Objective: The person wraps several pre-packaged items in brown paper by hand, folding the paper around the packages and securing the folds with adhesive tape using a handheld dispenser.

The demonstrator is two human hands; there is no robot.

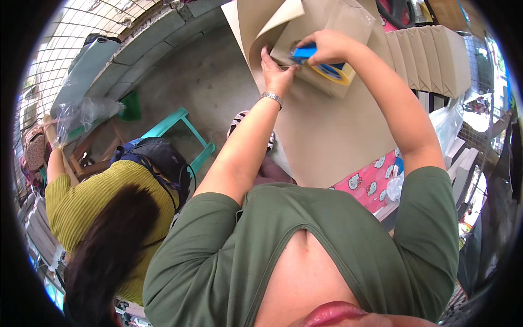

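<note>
A block-shaped package [340,24] partly wrapped in brown paper lies at the far edge of the table. Loose brown paper [321,136] spreads from under it toward me, and another part curls up on its left. My left hand [278,76] lies against the package's left end, thumb and fingers apart on the folded paper; some fingertips are hidden there. In my right hand [329,48] is a blue tape dispenser [304,53] with a yellow-rimmed roll, held against the package's near left corner. Whether tape runs between dispenser and paper cannot be made out.
Several brown-wrapped packages [427,60] stand in a row at the right. A pink patterned cover [370,180] shows below the paper. To my left, a person in a yellow-green top [103,191] reaches toward a clear plastic bag [90,117], near a teal stool [180,122].
</note>
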